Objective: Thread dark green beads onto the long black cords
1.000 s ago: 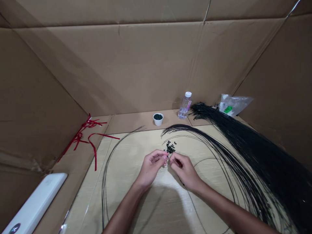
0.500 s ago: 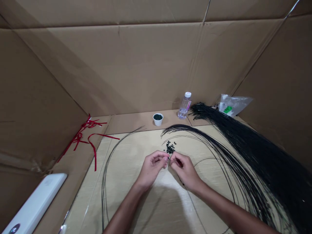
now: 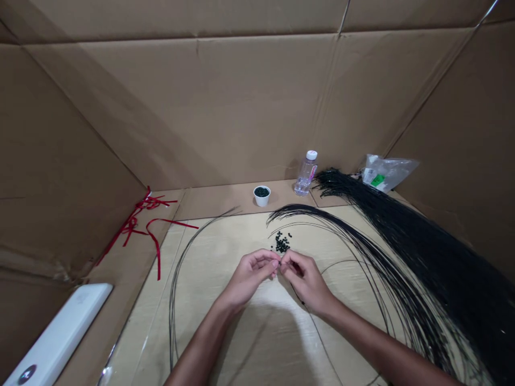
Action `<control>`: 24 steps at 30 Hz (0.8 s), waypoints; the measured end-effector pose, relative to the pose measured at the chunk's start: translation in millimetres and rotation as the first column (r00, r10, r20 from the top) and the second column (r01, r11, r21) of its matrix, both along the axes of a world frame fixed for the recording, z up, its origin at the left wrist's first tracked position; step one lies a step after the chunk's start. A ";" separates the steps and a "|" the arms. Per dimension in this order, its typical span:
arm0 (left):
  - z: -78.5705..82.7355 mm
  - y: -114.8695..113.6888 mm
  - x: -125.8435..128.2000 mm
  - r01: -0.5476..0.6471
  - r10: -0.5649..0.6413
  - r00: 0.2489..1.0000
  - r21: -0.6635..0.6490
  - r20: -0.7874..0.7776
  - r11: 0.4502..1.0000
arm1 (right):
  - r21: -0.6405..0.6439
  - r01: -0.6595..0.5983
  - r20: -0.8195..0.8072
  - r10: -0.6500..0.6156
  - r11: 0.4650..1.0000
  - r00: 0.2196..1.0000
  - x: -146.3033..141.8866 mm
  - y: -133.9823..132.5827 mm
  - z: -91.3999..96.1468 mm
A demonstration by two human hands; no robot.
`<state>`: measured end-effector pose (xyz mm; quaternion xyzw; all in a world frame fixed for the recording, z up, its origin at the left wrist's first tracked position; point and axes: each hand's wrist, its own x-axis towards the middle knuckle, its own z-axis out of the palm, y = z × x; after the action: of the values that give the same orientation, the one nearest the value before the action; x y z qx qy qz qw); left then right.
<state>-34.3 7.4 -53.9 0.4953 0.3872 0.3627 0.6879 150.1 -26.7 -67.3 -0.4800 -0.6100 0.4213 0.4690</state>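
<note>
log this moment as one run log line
left hand: pinching, item too small to tell | right hand: pinching, fingertips at left hand's | nearest: black beads | beside: black strands

Matt cardboard walls (image 3: 201, 107), glossy black strands (image 3: 426, 268)

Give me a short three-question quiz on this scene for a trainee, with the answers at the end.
1. True or false: the white cup stands to the left of the water bottle in this view.
2. Which lies closest to the right hand? A: the loose dark beads; B: the water bottle; C: the plastic bag.
3. What colour is the ribbon lying at the far left?

Key: 1 true; 2 A; 3 red.
</note>
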 end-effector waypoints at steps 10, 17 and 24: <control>-0.1 -1.2 2.4 -0.054 0.054 0.999 -0.006 -0.003 0.999 | 0.005 0.006 -0.009 -0.006 1.000 1.000 0.0 0.3 -1.5; 0.9 -1.8 3.4 -0.061 0.061 0.998 -0.011 -0.004 0.998 | 0.020 0.005 0.001 -0.005 1.000 1.000 0.5 0.0 0.4; -1.4 -1.0 2.6 -0.065 0.065 0.998 0.006 -0.007 0.998 | 0.032 0.006 -0.003 -0.006 0.999 1.000 0.4 0.2 -1.2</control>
<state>-31.7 6.4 -55.3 0.4857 0.4046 0.3840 0.6730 150.5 -26.5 -68.5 -0.4736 -0.6146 0.4108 0.4787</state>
